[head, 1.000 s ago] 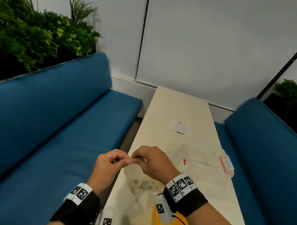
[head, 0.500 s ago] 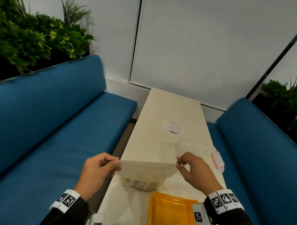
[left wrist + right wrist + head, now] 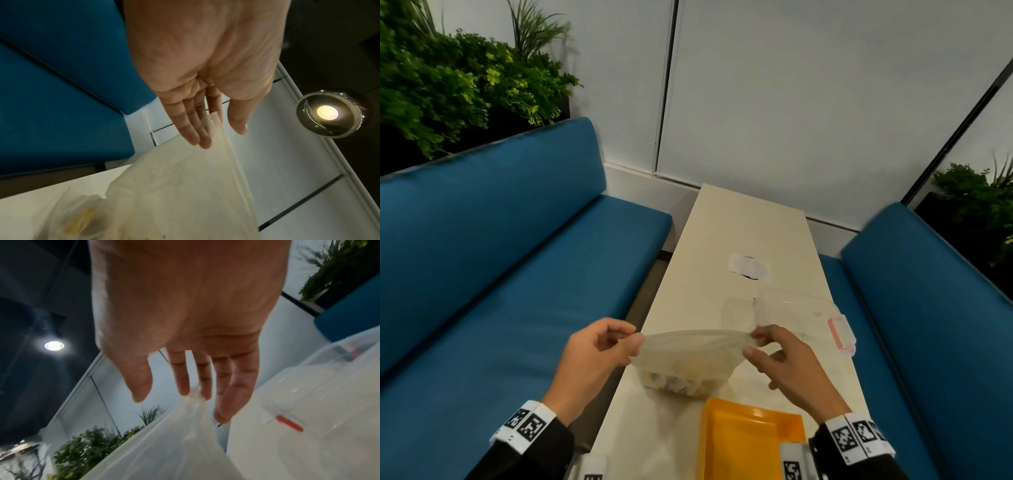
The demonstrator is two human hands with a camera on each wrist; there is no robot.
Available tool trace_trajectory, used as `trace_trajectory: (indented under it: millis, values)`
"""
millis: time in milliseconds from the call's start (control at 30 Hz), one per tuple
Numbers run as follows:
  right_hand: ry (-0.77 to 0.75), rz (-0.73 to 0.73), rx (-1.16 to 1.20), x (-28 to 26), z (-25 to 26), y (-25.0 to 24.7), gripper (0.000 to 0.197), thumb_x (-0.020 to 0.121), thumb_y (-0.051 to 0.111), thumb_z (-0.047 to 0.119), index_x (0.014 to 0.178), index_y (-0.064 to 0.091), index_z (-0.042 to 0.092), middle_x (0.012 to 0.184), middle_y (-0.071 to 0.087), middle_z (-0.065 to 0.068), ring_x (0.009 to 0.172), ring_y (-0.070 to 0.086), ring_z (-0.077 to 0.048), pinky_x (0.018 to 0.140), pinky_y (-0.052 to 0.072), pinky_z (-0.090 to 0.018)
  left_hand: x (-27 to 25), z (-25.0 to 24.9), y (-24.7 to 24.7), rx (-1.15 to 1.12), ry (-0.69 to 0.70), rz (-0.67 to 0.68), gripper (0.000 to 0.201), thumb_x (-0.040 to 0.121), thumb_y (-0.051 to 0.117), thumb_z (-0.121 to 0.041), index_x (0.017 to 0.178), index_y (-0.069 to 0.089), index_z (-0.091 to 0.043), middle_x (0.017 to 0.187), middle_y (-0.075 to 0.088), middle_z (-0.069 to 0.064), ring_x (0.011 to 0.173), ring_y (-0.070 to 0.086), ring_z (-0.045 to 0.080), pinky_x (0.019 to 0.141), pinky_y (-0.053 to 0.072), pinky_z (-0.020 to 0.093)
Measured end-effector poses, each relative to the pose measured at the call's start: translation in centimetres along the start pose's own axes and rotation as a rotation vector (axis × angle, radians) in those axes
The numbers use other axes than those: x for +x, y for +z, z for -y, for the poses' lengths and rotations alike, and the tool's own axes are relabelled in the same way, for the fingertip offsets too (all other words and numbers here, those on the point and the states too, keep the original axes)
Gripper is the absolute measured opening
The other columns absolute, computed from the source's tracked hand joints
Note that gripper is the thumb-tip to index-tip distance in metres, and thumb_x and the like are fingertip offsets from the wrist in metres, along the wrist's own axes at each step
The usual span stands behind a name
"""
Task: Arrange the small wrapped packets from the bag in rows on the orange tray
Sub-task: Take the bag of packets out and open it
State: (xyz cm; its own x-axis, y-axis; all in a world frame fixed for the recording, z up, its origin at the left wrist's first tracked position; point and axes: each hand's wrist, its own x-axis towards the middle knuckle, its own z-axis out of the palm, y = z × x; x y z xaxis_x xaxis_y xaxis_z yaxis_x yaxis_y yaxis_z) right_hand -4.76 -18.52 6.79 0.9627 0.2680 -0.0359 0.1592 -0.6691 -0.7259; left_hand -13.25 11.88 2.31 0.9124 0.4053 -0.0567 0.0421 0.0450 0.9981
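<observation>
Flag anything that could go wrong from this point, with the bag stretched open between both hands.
1. The left hand and right hand hold the thin bag only by pinches at its top edge; the right-wrist view shows just a small bunch of film, so it may slip or tear.
2. The packets sag at the bottom, beyond the orange tray; tipping now might spill them onto the table.

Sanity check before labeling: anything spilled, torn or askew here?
Nothing stands out. Left hand and right hand pinch the bag mouth apart; packets sit inside, none spilled. Orange tray lies flat.
</observation>
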Motion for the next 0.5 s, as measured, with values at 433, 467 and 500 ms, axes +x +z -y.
trace_trajectory:
  millis: [433,467,500]
  values:
    - [0.235,-0.016,0.011,2.1,2.5,4.8,0.004,0.079,0.064,0.007,0.076,0.061,0.009,0.076,0.067,-0.009,0.064,0.068,-0.025,0.056,0.061,-0.035,1.8,0.3,1.2,0.77,-0.048,-0.006,0.016,0.092,0.063,-0.037,0.079,0.071,-0.033,0.09,0.055,-0.01,0.079,0.058,0.007,0.064,0.042,0.023]
    - [0.241,-0.024,0.038,2.6,2.8,5.0,0.004,0.078,0.061,0.004,0.075,0.059,0.007,0.076,0.066,-0.01,0.063,0.067,-0.024,0.056,0.062,-0.036,2.8,0.3,1.4,0.833,-0.06,-0.007,0.024,0.093,0.058,-0.041,0.075,0.07,-0.031,0.089,0.055,-0.01,0.079,0.058,0.011,0.065,0.044,0.028]
    - [0.238,-0.046,0.071,3.3,3.3,5.0,0.006,0.078,0.058,0.002,0.074,0.056,0.006,0.076,0.065,-0.012,0.063,0.065,-0.024,0.057,0.062,-0.038,3.9,0.1,1.6,0.859,-0.058,-0.013,0.03,0.094,0.055,-0.042,0.071,0.068,-0.027,0.085,0.057,-0.009,0.078,0.059,0.016,0.065,0.045,0.028]
